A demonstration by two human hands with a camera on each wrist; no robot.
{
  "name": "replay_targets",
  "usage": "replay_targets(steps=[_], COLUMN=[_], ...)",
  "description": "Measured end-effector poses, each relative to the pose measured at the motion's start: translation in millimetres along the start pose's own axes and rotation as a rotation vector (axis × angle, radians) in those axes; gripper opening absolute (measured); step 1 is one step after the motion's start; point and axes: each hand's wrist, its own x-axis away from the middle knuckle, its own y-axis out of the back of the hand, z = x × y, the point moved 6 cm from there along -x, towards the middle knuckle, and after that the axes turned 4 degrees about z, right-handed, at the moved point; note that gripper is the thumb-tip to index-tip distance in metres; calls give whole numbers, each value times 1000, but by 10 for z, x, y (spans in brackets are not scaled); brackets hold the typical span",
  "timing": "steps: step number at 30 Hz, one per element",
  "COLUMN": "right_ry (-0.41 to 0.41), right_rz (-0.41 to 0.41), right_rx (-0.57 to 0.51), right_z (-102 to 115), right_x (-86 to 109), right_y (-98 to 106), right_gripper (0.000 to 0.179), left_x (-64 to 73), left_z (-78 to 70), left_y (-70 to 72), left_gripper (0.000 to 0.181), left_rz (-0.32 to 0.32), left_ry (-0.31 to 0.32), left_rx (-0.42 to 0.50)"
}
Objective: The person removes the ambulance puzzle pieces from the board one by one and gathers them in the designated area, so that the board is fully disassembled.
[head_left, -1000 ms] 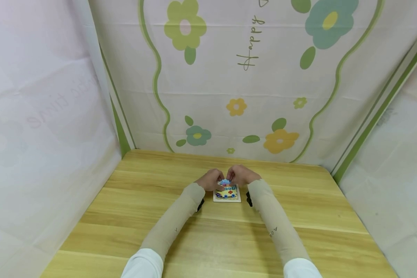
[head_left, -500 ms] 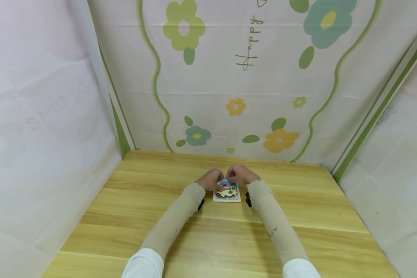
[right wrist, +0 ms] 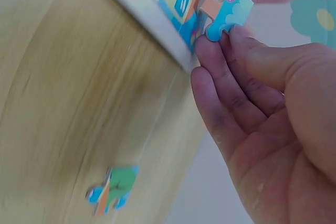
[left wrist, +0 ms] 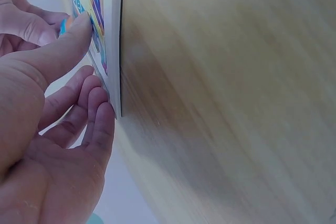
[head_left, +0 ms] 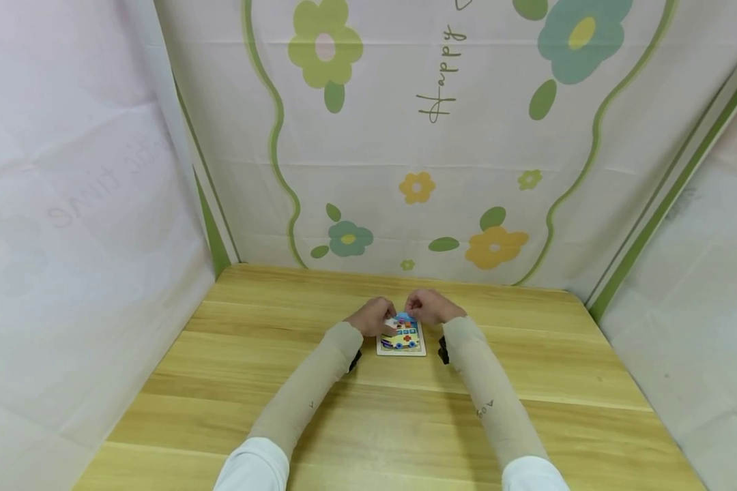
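A small jigsaw puzzle in a white-edged tray lies on the table, showing a yellow ambulance with a red cross. My left hand holds the tray at its far left: the thumb lies on the picture and the bent fingers are against the edge. My right hand pinches a light blue jigsaw piece with orange and purple parts. This piece is tilted above the puzzle's far part, near the left hand's fingertips. Whether the left fingers also touch it, I cannot tell.
A loose green, blue and orange jigsaw piece lies on the wooden table, seen only in the right wrist view. A white cloth wall printed with flowers stands behind the table, with more cloth walls at both sides.
My right hand has shifted slightly to the right and away from the left hand, and the blue jigsaw piece has turned with it. My left hand stays on the puzzle tray.
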Motion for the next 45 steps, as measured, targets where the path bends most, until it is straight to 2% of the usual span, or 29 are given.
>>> replay_targets(steps=[8,13,22,28,37,45], right_ry=[-13,-26,-22,-30,-103,-97], right_rz=[-27,-27,-73,-104,-124,-156], right_rx=[9,19,22,39,36,25], right_z=[-196,-409,-822,-1069,-1309,-1342], right_x=[207,423,845,1035,1071,1026], right_y=[140,257,543,600,486,418], right_gripper=[14,15,17,17,16,14], left_x=[-19,-12,41,55,62,33], left_z=[10,9,-27,-33,-34,-4], left_y=[-10,-25,11,15,12,0], left_gripper=[42,42,41,41,40,39], left_rz=[-4,4,-5,-3,1,-2], left_ry=[1,7,11,3,-6,8], left_rx=[-13,-17,-3,13,22,5])
